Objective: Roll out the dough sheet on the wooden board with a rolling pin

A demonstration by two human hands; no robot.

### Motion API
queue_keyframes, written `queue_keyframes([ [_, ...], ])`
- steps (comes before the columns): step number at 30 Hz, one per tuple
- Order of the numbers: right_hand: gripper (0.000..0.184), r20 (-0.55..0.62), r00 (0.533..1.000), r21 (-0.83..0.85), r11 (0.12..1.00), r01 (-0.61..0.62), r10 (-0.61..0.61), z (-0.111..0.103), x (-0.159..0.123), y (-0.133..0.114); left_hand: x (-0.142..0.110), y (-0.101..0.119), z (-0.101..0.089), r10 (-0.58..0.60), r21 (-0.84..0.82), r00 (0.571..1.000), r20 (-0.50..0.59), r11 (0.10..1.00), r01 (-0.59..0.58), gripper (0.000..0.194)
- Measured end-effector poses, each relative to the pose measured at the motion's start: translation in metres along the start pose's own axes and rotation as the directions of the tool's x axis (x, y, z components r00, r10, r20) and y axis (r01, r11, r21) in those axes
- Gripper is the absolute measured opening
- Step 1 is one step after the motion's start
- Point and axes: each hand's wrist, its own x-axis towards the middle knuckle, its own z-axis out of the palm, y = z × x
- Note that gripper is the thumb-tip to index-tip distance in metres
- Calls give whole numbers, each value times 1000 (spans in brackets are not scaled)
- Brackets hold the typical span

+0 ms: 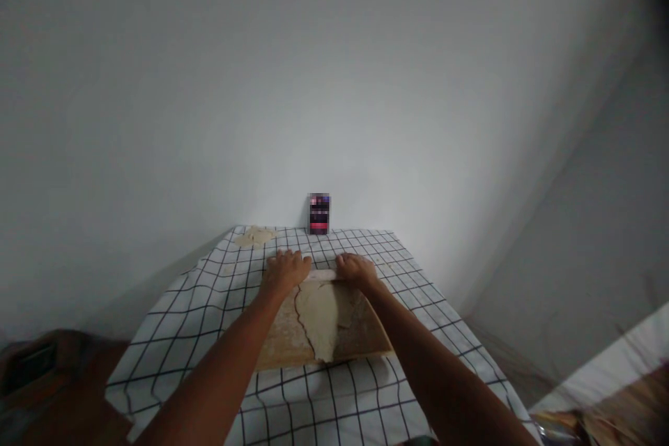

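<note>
Ok, pin (322,274) btwn L hand (287,268) & R hand (356,269) (dough (318,317) just nearer).

Ends of the pale bar (323,275) vanish under left hand (285,269) and right hand (357,269); forearms (222,362) run off the bottom; the phone (319,214) blurs into blocks!

Home room, as we read it, one plain pale wall (334,83), our tabletop (444,334) under black-and-white checked cloth (360,390), one wooden board (366,334), one pale dough sheet (316,313).
</note>
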Motion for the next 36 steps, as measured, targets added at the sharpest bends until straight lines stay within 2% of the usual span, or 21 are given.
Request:
queue_keyframes([
  [5,43,-54,998,-25,1000,19,-21,2,-36,-4,-50,10,-8,74,64,993,-91,996,-68,48],
  [9,39,-111,994,31,999,24,-21,-2,-66,-6,-83,16,-15,103,65,983,-153,993,-93,53],
  [12,46,-97,994,18,999,48,-46,-4,-84,-6,-101,17,-19,121,14,982,-145,993,-120,57],
  [15,45,-72,992,-38,995,97,-100,-4,-100,-7,-117,15,-18,134,-30,983,-123,990,-139,58],
  [19,38,-113,980,-80,985,154,-163,4,-121,-9,-140,11,-12,122,-66,984,-133,989,-132,57],
  [22,37,-160,965,-75,977,198,-208,16,-135,-11,-152,7,-5,159,-78,972,-172,982,-174,56],
  [25,41,-223,959,-2,984,176,-172,24,-145,-14,-155,6,-3,190,-62,956,-225,976,-209,54],
  [29,49,-255,966,96,994,59,-33,22,-144,-18,-146,9,-6,195,-43,953,-230,977,-210,50],
  [31,49,-258,966,90,996,25,-1,17,-137,-18,-137,12,-10,204,-41,955,-214,975,-217,51],
  [36,48,-197,980,32,999,40,-33,2,-103,-11,-107,16,-14,239,-1,953,-184,970,-244,55],
])
